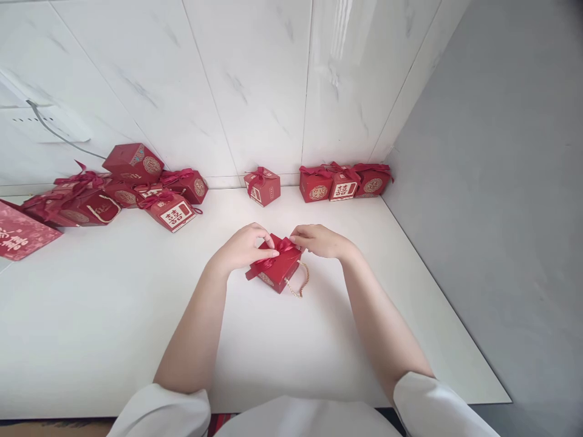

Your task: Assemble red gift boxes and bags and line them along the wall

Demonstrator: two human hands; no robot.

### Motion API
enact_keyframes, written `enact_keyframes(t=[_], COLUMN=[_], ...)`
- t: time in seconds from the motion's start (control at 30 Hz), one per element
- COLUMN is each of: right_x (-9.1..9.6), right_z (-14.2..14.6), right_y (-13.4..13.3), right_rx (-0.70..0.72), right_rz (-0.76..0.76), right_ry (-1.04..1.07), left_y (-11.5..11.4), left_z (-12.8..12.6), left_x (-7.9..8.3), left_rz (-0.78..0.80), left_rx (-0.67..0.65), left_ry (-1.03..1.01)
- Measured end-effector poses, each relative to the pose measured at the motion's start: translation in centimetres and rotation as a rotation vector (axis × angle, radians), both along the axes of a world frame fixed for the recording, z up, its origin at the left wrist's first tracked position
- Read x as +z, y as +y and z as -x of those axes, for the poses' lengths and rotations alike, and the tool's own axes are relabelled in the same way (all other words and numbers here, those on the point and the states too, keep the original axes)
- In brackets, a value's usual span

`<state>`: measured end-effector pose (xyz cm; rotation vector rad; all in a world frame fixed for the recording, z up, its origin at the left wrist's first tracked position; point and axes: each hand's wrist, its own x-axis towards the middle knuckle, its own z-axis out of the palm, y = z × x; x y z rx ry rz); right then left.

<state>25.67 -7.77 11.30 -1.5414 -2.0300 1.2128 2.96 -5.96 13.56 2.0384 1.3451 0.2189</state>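
We see our two hands meet in the middle of the white table [113, 315]. Between them sits a small red gift box [279, 271]. It is turned a bit, so one corner points at us. On top of the box is a red ribbon [283, 246] that looks like a bow.

Our left hand [243, 247] is closed, and its fingertips pinch the left side of the ribbon. Our right hand [320, 240] is closed too, and it pinches the right side of the ribbon. A gold cord handle [300, 286] hangs from the right side of the box and lies on the table. Our white sleeves [437, 400] show at the bottom.

More red boxes sit far back by the white tile wall [255, 91], well away from our hands. One single box [263, 186] stands alone near the middle. To its right, three boxes in a row [344, 182] stand side by side and touch each other. On the left is a messy pile of boxes [136, 191] with ribbons, some of them tipped over. A flat red thing with gold letters [20, 233] lies at the left edge. A gray cable [50, 130] runs along the wall above the pile. A gray wall [501, 182] stands on the right side of the table.
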Motion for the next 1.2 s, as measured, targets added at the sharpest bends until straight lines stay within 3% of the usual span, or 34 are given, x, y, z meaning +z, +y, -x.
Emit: enact_keyframes(t=[0.27, 0.43, 0.57, 0.73, 0.93, 1.2], right_x=[-0.6, 0.5, 0.8, 0.8, 3.1, 2.8], right_z=[-0.5, -1.4, -2.5, -3.3, -3.9, -3.7], right_y=[0.2, -0.4, -0.6, -0.6, -2.0, -2.0], right_rx=[0.056, 0.154, 0.125, 0.139, 0.257, 0.057], right_rz=[-0.093, -0.104, -0.104, 0.073, 0.296, -0.015], right_ry=[0.227, 0.218, 0.166, 0.056, 0.035, 0.004], left_y=[-0.1, -0.1, -0.2, -0.2, -0.6, -0.4], left_z=[-0.7, -0.6, -0.8, -0.6, 2.1, 2.7], left_x=[-0.4, -0.3, -0.3, 0.0, 2.3, 2.6], left_rz=[0.014, -0.057, -0.065, 0.003, 0.159, 0.108], left_rx=[-0.005, -0.024, -0.030, -0.052, -0.211, -0.213], left_ry=[0.022, 0.098, 0.125, 0.085, -0.013, 0.030])
